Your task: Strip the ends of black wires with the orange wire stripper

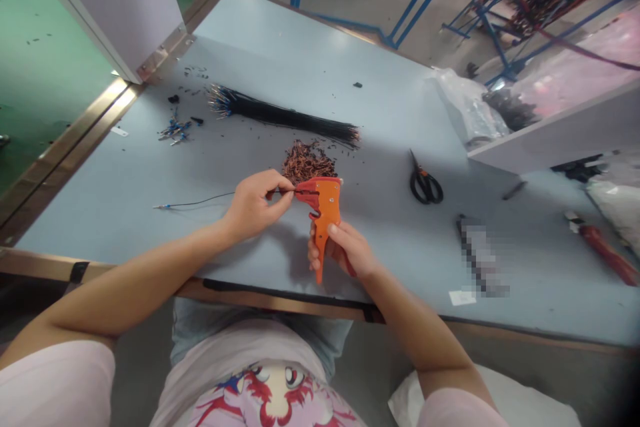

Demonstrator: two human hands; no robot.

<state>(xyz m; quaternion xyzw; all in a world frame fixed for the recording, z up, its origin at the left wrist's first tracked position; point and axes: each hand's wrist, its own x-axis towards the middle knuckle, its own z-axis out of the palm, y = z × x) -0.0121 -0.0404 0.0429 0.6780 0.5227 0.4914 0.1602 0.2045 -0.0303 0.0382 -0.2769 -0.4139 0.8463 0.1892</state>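
Observation:
Between thumb and fingers, my left hand [260, 203] pinches a thin black wire [205, 201]. The wire trails left to a blue-collared metal terminal [163, 206] on the table, and its other end meets the jaws of an orange and red wire stripper [327, 207]. My right hand [345, 247] is wrapped around the stripper's handles. Just beyond the tool is a heap of short copper-coloured and dark scraps [307, 161]. Behind that lies a bundle of black wires [290, 119], with blue and metal terminals at its left end.
Loose blue terminals [175, 128] lie at the left. Black-handled scissors [424, 183] rest to the right, near a blurred-out object [483, 257] and a white label [462, 297]. A red-handled tool [605, 250] is farther right. Upright panels [110, 0] border the blue-grey table [390, 113].

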